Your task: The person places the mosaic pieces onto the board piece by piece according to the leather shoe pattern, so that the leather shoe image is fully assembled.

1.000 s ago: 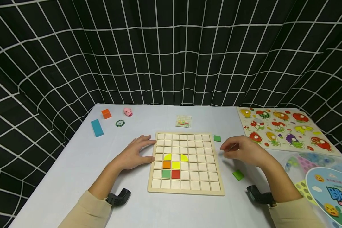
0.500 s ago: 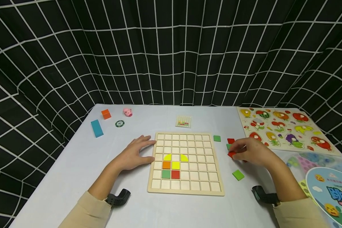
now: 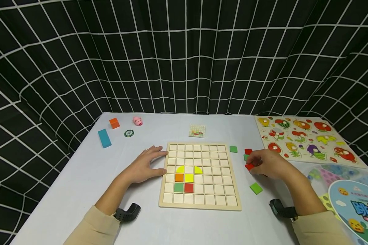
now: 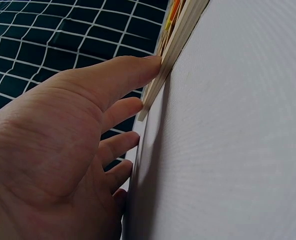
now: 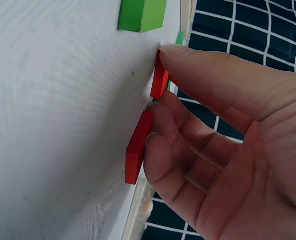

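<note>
My left hand [image 3: 145, 165] lies beside the left edge of a wooden grid board [image 3: 214, 207], its thumb and fingertips against the frame. The left wrist view shows that thumb [image 4: 133, 70] straight on the board's edge. Right of the board, my right hand [image 3: 271, 163] pinches a red square tile [image 5: 158, 77] by its ends between thumb and index finger. A second red tile [image 5: 137, 147] lies by the other fingertips, hidden under the hand in the head view. Just beyond are a red tile [image 3: 248, 151] and a partly covered green tile [image 3: 246, 157].
Yellow, orange, green and red pieces [image 3: 188, 188] sit in the board's cells. A small pattern card [image 3: 197, 131] lies behind it. Loose green tiles [image 3: 256, 188] [image 3: 233, 149] flank the right hand. A fruit puzzle [image 3: 306, 139] and round box [image 3: 355, 211] occupy the right side.
My right hand has shifted slightly right and lowered among the tiles, uncovering red and green ones. Its fingers now meet a red tile. The left hand and board stay put.
</note>
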`<state>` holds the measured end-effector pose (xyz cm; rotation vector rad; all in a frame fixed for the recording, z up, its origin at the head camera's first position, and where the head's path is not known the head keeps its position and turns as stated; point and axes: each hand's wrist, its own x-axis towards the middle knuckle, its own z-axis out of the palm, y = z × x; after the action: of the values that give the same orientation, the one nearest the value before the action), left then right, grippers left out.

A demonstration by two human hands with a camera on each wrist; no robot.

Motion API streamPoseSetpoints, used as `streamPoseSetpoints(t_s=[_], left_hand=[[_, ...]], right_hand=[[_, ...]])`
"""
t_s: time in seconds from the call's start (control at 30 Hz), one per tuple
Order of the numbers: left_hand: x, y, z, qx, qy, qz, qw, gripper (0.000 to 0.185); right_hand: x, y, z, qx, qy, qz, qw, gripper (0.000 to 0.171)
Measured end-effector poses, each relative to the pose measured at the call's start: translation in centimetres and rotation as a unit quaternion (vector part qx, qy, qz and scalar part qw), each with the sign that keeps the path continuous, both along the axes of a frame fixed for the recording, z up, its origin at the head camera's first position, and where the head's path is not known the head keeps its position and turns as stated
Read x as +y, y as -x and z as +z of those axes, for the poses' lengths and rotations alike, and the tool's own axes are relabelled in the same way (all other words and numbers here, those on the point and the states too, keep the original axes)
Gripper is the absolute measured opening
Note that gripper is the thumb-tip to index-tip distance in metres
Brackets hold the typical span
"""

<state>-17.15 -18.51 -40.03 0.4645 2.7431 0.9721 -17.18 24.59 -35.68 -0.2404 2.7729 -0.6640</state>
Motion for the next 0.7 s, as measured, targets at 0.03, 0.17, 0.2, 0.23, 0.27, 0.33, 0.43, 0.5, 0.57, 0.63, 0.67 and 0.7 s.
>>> streamPoseSetpoints(t_s=[0.03, 0.17, 0.2, 0.23, 0.27, 0.33, 0.43, 0.5, 0.57, 0.63, 0.67, 0.7], left_hand=[[-0.01, 0.00, 0.00, 0.001, 0.000, 0.000, 1.0000, 0.066], [-0.02, -0.01, -0.01, 0.000, -0.003, 0.000, 1.0000, 0.066], [-0.01, -0.04, 0.04, 0.000, -0.004, 0.000, 1.0000, 0.066], [-0.01, -0.05, 0.05, 0.000, -0.005, 0.000, 1.0000, 0.066], [0.00, -0.06, 0.07, -0.001, -0.005, 0.000, 1.0000, 0.066], [0.00, -0.07, 0.10, 0.000, -0.004, 0.001, 1.0000, 0.066], [-0.01, -0.04, 0.09, -0.001, -0.003, 0.001, 1.0000, 0.066], [0.00, -0.01, 0.09, 0.001, -0.001, 0.001, 1.0000, 0.066], [0.02, 0.00, 0.11, 0.000, 0.000, 0.000, 1.0000, 0.066], [0.05, 0.03, 0.07, 0.000, 0.000, 0.000, 1.0000, 0.066], [0.07, 0.04, 0.04, 0.000, 0.000, 0.000, 1.0000, 0.066], [0.09, 0.05, -0.01, 0.000, -0.001, -0.001, 1.0000, 0.066]], right_hand=[[-0.02, -0.02, -0.02, 0.002, -0.001, 0.000, 1.000, 0.024], [-0.02, -0.10, 0.05, 0.005, -0.006, 0.004, 1.000, 0.024], [0.01, -0.10, 0.11, 0.003, -0.009, 0.006, 1.000, 0.024], [0.04, -0.08, 0.17, 0.001, -0.012, 0.008, 1.000, 0.025], [0.07, -0.06, 0.25, 0.001, -0.016, 0.011, 1.000, 0.026], [0.08, -0.04, 0.40, -0.002, -0.020, 0.014, 1.000, 0.025], [0.02, -0.08, 0.52, -0.004, -0.022, 0.014, 1.000, 0.023], [-0.07, -0.14, 0.56, -0.009, -0.020, 0.010, 1.000, 0.022], [-0.15, -0.21, 0.58, -0.014, -0.014, 0.008, 1.000, 0.022], [-0.14, -0.32, 0.61, -0.017, -0.002, 0.009, 1.000, 0.022], [-0.10, -0.37, 0.63, -0.017, 0.004, 0.009, 1.000, 0.021], [-0.03, -0.44, 0.67, -0.018, 0.012, 0.010, 1.000, 0.020]])
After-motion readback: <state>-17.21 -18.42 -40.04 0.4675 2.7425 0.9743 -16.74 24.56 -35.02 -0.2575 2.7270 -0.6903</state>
